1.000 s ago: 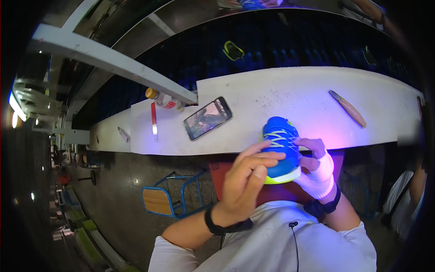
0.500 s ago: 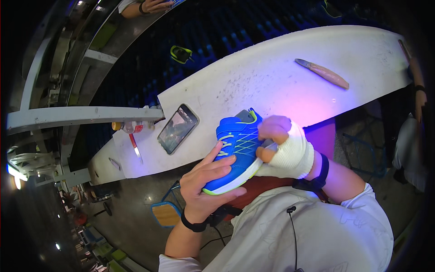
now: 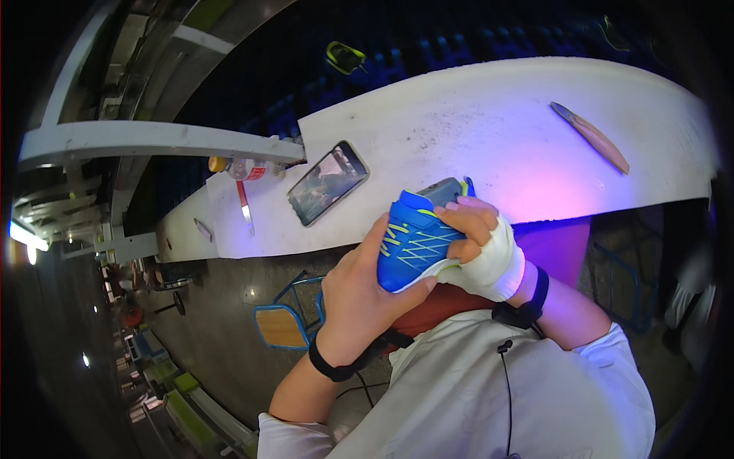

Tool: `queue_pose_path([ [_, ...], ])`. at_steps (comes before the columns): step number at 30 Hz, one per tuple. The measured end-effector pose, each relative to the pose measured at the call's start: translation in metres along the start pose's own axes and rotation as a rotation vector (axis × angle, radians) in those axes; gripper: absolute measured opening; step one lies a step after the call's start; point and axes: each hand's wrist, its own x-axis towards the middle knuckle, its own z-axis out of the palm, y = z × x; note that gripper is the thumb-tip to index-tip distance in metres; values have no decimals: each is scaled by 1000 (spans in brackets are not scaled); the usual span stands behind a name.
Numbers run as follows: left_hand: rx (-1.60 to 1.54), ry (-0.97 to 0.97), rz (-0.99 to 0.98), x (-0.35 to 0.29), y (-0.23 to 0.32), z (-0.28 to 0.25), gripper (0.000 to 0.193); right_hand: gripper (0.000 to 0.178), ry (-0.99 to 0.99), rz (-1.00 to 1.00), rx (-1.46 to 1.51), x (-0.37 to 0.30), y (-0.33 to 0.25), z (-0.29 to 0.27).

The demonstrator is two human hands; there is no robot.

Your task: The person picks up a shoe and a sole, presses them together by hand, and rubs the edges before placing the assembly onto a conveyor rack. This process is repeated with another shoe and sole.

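A blue sneaker (image 3: 414, 243) with yellow-green laces and a white sole is held up in front of my body, its toe pointing down toward me. My left hand (image 3: 365, 279) wraps round the toe end, thumb along the sole. At the heel end, my right hand (image 3: 489, 245), in a white fingerless glove, grips the side by the collar with bent fingers. A grey piece (image 3: 443, 191), perhaps a shoe last, fills the shoe's opening. What my right palm touches is hidden.
On the white worktop (image 3: 413, 145) lie a phone (image 3: 329, 182), a red-handled knife (image 3: 245, 206) and a wooden-handled blade (image 3: 592, 138). A plastic bottle (image 3: 246, 168) lies beside a metal bar (image 3: 160, 140). A stool (image 3: 281, 326) stands below; a dark conveyor-like surface carries a yellow-green shoe (image 3: 345, 57).
The sneaker has tilted so its opening shows more. My right fingers have moved onto its collar, and my left hand has shifted round the toe. The whole view has turned slightly.
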Motion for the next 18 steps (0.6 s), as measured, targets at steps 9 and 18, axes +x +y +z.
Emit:
queue_pose_path([
  [9,-239,-158,448,8,14,-28,74,52,343,463,289,-57,0,-14],
  [18,-472,165,759,10,25,122,79,77,95,265,230,-10,-33,-132],
])
